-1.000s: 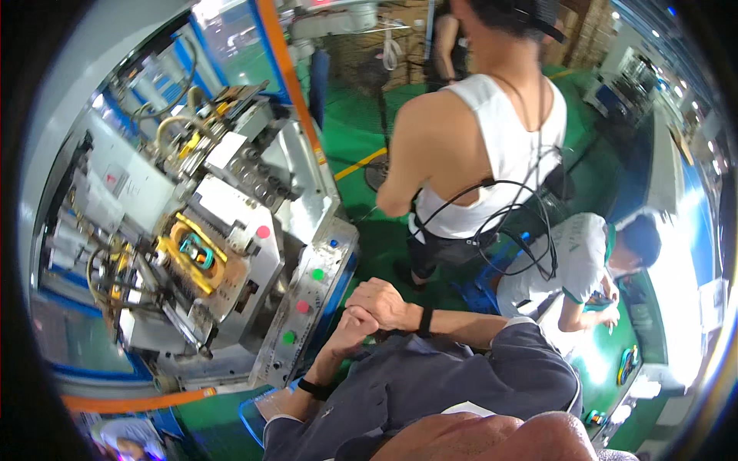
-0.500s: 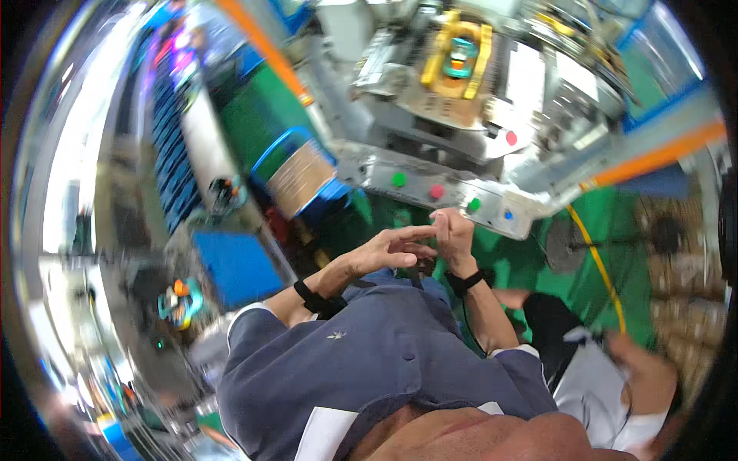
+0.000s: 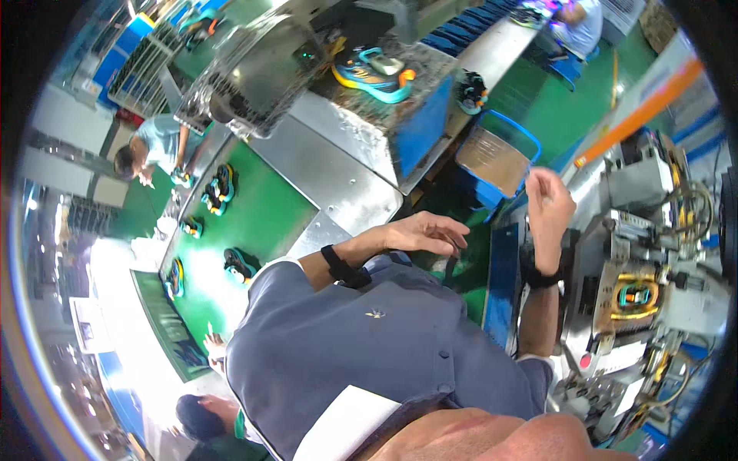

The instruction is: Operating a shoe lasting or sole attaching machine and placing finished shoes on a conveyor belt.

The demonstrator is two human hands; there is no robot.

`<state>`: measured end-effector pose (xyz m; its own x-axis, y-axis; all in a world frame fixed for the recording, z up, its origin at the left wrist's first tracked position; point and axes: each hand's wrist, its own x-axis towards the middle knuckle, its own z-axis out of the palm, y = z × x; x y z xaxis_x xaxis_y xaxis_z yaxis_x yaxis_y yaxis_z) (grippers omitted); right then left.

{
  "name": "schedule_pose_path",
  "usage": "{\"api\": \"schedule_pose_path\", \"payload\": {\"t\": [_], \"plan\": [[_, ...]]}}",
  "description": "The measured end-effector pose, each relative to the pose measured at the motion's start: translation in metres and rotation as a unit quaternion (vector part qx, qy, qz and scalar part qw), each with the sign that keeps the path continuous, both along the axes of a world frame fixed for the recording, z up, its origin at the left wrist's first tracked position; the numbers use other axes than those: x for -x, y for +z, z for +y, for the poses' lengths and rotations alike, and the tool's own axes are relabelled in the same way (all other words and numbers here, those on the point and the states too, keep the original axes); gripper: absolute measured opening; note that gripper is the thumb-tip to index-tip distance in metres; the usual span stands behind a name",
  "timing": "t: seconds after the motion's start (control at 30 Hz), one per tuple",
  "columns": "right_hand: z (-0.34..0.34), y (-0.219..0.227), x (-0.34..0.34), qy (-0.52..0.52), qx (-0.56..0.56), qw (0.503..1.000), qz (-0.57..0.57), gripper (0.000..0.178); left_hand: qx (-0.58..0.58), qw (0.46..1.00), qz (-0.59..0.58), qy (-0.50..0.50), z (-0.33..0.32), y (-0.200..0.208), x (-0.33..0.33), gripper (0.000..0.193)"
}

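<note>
My left hand (image 3: pixel 427 232) is in front of my waist, fingers loosely bent and apart, holding nothing that I can see. To its right and a little farther out, my right hand (image 3: pixel 550 201) is raised with its fingers curled in; nothing shows in them. It is beside a blue-framed chair (image 3: pixel 496 160) with a cardboard-covered seat. Beyond my left hand, a black sneaker (image 3: pixel 375 77) with a teal sole and orange heel stands on a worn metal bench top. Right of my right arm, a machine holds a teal-and-black shoe (image 3: pixel 634 296) between yellow pads. Both hands are apart from these things.
A green conveyor belt (image 3: pixel 265 184) on the left carries several sneakers. Co-workers sit beside it, one (image 3: pixel 157 146) at the far left, another (image 3: pixel 206 415) at lower left. An orange-edged frame post (image 3: pixel 642 111) rises at right. A person (image 3: pixel 576 34) sits at the back right.
My view has swung left, bringing in the conveyor and bench; the machine now lies on the right. My hands, close together before, have parted, the right one farther out.
</note>
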<state>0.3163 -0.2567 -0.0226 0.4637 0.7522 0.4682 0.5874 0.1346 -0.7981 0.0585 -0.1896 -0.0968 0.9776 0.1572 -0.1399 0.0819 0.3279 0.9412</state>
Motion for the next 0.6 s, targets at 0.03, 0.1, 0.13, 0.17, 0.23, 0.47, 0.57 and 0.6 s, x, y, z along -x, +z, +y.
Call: {"api": "schedule_pose_path", "payload": {"t": [0.03, 0.1, 0.13, 0.17, 0.23, 0.47, 0.57, 0.6], "plan": [[0.029, 0.013, 0.013, 0.048, -0.008, 0.999, -0.003, 0.016, 0.003, 0.999, -0.026, 0.031, 0.008, -0.002, 0.010, 0.056], [0.089, 0.040, 0.051, 0.127, -0.033, 0.991, -0.038, 0.021, 0.014, 0.997, -0.045, 0.053, 0.025, -0.002, 0.031, 0.053], [0.121, 0.051, 0.072, 0.135, 0.026, 0.987, -0.081, 0.031, -0.001, 0.996, -0.046, 0.079, 0.033, 0.002, 0.042, 0.052], [0.149, 0.064, 0.093, 0.156, 0.031, 0.976, -0.149, 0.039, -0.013, 0.994, -0.045, 0.095, 0.041, 0.006, 0.051, 0.051], [0.207, 0.063, 0.111, 0.164, 0.000, 0.954, -0.251, 0.047, -0.004, 0.997, -0.048, 0.053, 0.057, 0.010, 0.061, 0.052], [0.337, 0.014, 0.159, 0.241, 0.124, 0.912, -0.307, 0.050, 0.033, 0.992, -0.100, 0.076, 0.102, -0.008, 0.072, 0.056], [0.323, 0.013, 0.163, 0.190, 0.096, 0.936, -0.281, 0.048, 0.028, 0.993, -0.087, 0.081, 0.113, -0.027, 0.068, 0.055], [0.307, 0.016, 0.150, 0.164, 0.069, 0.954, -0.241, 0.049, 0.040, 0.992, -0.094, 0.073, 0.117, -0.030, 0.058, 0.053]]}}
